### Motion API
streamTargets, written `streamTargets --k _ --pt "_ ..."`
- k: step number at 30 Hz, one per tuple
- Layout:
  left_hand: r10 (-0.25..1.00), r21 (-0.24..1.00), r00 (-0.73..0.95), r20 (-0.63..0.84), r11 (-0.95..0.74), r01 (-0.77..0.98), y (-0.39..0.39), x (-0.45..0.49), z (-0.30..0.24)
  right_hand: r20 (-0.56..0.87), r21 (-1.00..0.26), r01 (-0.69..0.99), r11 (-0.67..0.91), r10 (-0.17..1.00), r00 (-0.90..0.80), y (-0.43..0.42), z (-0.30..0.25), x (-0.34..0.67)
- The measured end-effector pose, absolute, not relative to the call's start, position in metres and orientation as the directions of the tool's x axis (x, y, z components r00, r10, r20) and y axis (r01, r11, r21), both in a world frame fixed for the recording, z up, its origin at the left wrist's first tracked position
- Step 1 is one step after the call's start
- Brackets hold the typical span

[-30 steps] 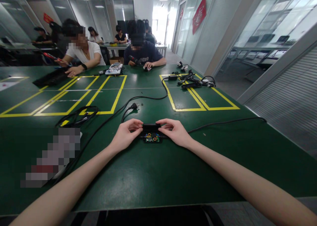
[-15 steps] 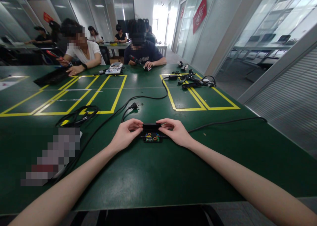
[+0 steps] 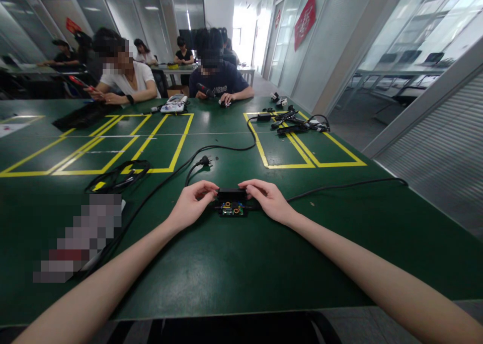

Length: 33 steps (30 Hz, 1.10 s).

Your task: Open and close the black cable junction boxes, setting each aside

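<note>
A small black power adapter [image 3: 231, 203] lies on the green table [image 3: 234, 263] with its case open, so that a circuit board with coils shows. My left hand [image 3: 193, 204] grips its left end with curled fingers. My right hand [image 3: 266, 199] grips its right end the same way. A black cable [image 3: 339, 186] runs from the adapter to the right.
A black cord with a plug [image 3: 205, 160] lies just beyond my hands. A coil of cable [image 3: 118, 175] rests at the left. More adapters and cords [image 3: 296, 123] lie in a yellow-marked box at the far right. Two people [image 3: 124, 77] sit working across the table.
My hands and the adapter have hardly moved. The person at the far left has drawn a hand back from the table.
</note>
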<state>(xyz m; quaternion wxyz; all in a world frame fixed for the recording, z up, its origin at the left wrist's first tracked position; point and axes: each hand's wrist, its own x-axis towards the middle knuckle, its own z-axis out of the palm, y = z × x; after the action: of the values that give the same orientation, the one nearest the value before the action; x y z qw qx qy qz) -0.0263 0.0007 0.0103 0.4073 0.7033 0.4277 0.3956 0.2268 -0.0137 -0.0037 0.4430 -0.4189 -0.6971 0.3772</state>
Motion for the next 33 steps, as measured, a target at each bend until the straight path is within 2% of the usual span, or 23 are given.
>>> streamTargets --k 9,19,23,28,33 --pt "0.911 0.9 0.36 0.2 -0.316 0.301 -0.002 -0.026 0.015 0.279 -0.921 0.187 0.342 0.913 -0.299 -0.015 -0.001 0.227" --pt "0.893 0.849 0.383 0.234 -0.38 0.367 -0.004 -0.027 0.018 0.342 -0.871 0.231 0.434 0.872 -0.35 -0.019 0.002 0.23" --pt "0.883 0.825 0.398 0.25 -0.41 0.39 -0.005 -0.026 0.019 0.404 -0.811 0.258 0.525 0.821 -0.404 -0.022 0.007 0.23" --pt "0.847 0.768 0.434 0.306 -0.489 0.414 -0.007 -0.027 0.02 0.493 -0.679 0.321 0.66 0.734 -0.467 -0.023 0.01 0.23" --pt "0.706 0.654 0.576 0.412 -0.669 0.352 -0.01 -0.03 0.017 0.528 -0.586 0.351 0.73 0.673 -0.518 -0.023 0.01 0.232"
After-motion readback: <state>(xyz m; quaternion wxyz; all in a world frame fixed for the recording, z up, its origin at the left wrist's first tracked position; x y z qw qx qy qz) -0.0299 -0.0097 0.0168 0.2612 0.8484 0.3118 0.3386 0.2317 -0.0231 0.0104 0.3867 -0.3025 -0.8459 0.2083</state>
